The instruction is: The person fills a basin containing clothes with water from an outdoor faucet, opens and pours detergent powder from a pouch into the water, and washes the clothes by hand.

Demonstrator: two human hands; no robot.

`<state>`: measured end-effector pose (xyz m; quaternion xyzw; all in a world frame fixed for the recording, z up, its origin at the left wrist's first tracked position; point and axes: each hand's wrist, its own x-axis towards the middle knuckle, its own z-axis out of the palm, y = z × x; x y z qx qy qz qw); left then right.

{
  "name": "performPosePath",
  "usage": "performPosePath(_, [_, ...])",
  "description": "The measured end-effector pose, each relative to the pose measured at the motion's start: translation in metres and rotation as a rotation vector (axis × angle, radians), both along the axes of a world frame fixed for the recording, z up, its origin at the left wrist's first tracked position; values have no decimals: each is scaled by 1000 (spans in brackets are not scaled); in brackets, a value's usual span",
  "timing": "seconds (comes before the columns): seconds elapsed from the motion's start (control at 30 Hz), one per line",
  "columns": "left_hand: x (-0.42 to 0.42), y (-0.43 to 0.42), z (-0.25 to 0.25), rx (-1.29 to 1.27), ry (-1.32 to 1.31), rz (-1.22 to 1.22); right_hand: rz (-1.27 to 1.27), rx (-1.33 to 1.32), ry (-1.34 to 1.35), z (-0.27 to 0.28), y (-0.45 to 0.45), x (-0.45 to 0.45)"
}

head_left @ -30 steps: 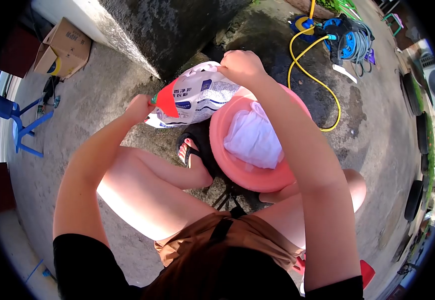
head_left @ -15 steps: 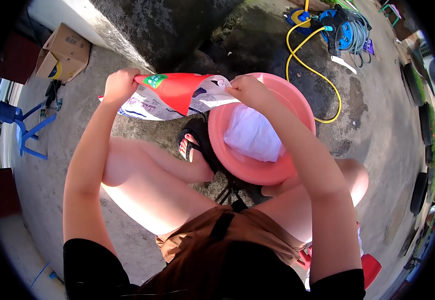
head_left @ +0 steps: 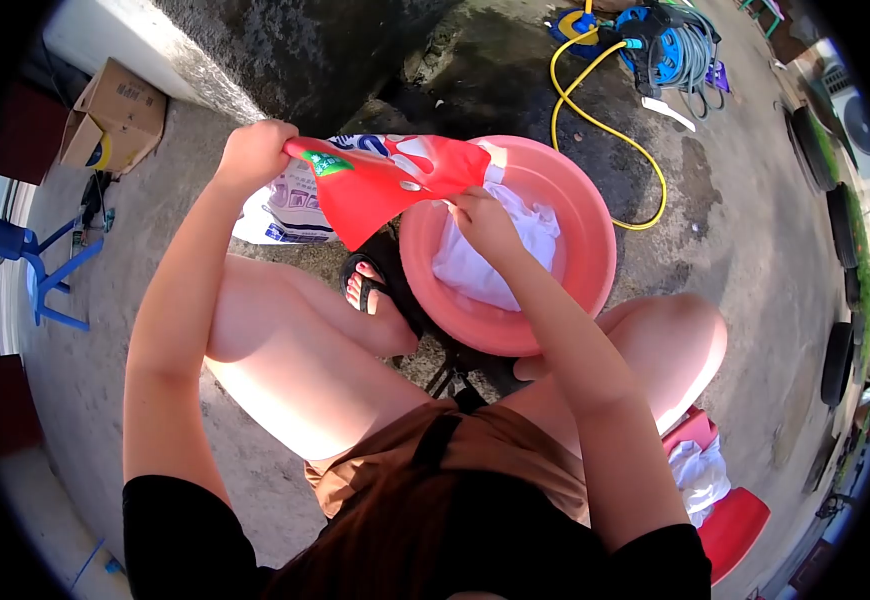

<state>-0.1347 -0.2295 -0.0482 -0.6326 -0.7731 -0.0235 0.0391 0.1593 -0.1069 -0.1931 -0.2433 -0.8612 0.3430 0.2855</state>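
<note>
Stretched out before me is a large red-and-white printed plastic bag [head_left: 367,192] with a green label, its red face bent over and its white printed back hanging at the left. My left hand [head_left: 258,152] is closed on the bag's upper left corner. At the bag's lower right edge, my right hand [head_left: 482,218] pinches it, above the rim of a pink plastic basin [head_left: 587,235]. In the basin lies a bundled white cloth [head_left: 503,250]. The bag's right end overhangs the basin; its contents, if any, are hidden.
A yellow hose [head_left: 635,147] runs from a blue hose reel [head_left: 670,55] at the back right. At the left are a cardboard box [head_left: 127,118] and a blue stool [head_left: 55,270]. White cloth [head_left: 699,476] lies by a red container [head_left: 733,532] at my right.
My right hand has moved down and slightly left with the bag's edge. The bag has turned, showing more red face. The white cloth in the basin has become more visible.
</note>
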Motion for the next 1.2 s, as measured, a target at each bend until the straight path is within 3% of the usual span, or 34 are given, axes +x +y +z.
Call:
performPosePath(0.1, [2,0,4,46,-29,20,-140,121,134,11,-3,9])
performPosePath(0.2, [7,4,12,107,-70,30,-490,-145,377,24,-6,14])
performPosePath(0.3, [7,3,22,206,-85,34,-642,-554,587,11,-6,24])
performPosePath(0.5, [10,-3,45,275,-61,24,-206,-1230,250,-34,-13,7])
performPosePath(0.6, [5,-11,54,303,-54,3,-77,-1239,181,-36,-22,-14])
performPosePath(0.77, [5,-25,69,301,-92,-44,-95,-1176,463,-44,-38,-70])
performPosePath(0.9, [15,-28,80,265,-152,-46,181,-1277,356,-32,-32,-83])
performPosePath(1.0, [22,-30,84,304,-187,-50,305,-1426,464,-21,-38,-88])
performPosePath(1.03, [23,-29,85,324,-190,-63,261,-1589,538,-16,-43,-86])
performPosePath(1.2, [35,-14,85,355,-207,-101,218,-1580,423,-3,-64,-79])
